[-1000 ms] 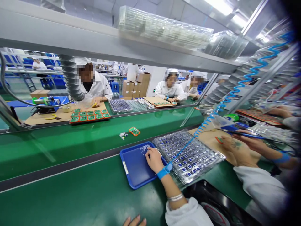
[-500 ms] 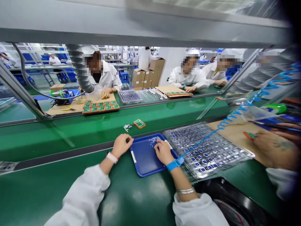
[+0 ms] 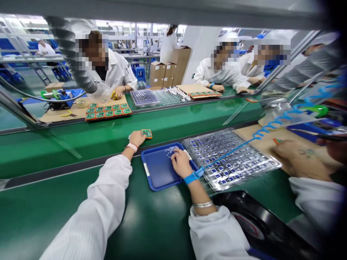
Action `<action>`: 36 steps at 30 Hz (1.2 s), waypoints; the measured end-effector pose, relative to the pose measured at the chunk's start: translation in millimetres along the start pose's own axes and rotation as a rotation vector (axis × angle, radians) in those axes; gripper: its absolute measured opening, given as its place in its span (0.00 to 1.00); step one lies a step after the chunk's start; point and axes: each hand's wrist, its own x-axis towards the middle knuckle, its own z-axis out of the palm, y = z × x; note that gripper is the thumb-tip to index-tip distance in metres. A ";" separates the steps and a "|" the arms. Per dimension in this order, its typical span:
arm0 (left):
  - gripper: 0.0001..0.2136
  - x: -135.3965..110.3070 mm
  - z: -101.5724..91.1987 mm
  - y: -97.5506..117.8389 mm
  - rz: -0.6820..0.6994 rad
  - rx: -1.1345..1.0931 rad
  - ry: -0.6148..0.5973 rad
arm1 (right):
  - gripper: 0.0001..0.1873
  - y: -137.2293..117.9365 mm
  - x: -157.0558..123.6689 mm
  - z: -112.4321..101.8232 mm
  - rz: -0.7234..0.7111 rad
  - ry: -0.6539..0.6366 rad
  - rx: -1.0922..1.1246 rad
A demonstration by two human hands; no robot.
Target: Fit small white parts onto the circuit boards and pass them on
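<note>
My left hand (image 3: pixel 137 138) reaches onto the green belt, its fingers closed at the left side of a green circuit board (image 3: pixel 147 134) with an orange edge. A small white part (image 3: pixel 129 137) shows just left of that hand, mostly hidden by it. My right hand (image 3: pixel 181 163) is over the blue tray (image 3: pixel 158 173), thumb and forefinger bent close together at the small clear-white pieces (image 3: pixel 170 150) in its far corner. Whether a piece sits between those fingertips is too small to tell. A blue wrist strap (image 3: pixel 193 177) with a coiled cord is on my right wrist.
Right of the tray lies a clear plastic tray of dark square parts (image 3: pixel 230 159), crossed by the blue cord (image 3: pixel 238 148). A black object (image 3: pixel 260 220) is beside my right forearm. A co-worker's hand (image 3: pixel 300 155) works at right. Opposite are boards in rows (image 3: pixel 108 112).
My left hand has moved from beside the tray forward onto the belt, to the circuit board, which now lies straighter. My right hand stays at the small pieces. The view has shifted.
</note>
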 end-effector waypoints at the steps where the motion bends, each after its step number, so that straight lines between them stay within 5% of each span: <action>1: 0.11 -9.2 -8.1 -11.3 -0.007 -0.012 0.027 | 0.08 -2.1 -0.1 -2.2 -0.017 0.012 0.037; 4: 0.09 -49.8 -30.5 -45.5 -0.052 -0.071 0.123 | 0.07 -20.4 -3.0 -10.2 -0.092 0.054 0.192; 8: 0.10 -129.0 -47.2 -77.5 -0.032 -0.398 0.219 | 0.06 -76.9 -19.7 -9.7 -0.196 -0.011 0.531; 12: 0.14 -210.0 -49.5 -86.6 0.013 -0.459 0.116 | 0.07 -132.5 -52.1 16.9 -0.194 -0.202 0.794; 16: 0.09 -260.3 -44.3 -85.8 0.126 -0.314 0.073 | 0.08 -149.4 -78.2 43.8 -0.200 -0.320 0.778; 22: 0.08 -266.1 -37.7 -75.7 0.268 -0.322 0.093 | 0.08 -147.0 -90.4 44.7 -0.283 -0.342 0.619; 36: 0.06 -249.2 -36.1 -66.1 0.084 -0.566 -0.071 | 0.07 -143.5 -86.7 47.5 -0.211 -0.450 0.624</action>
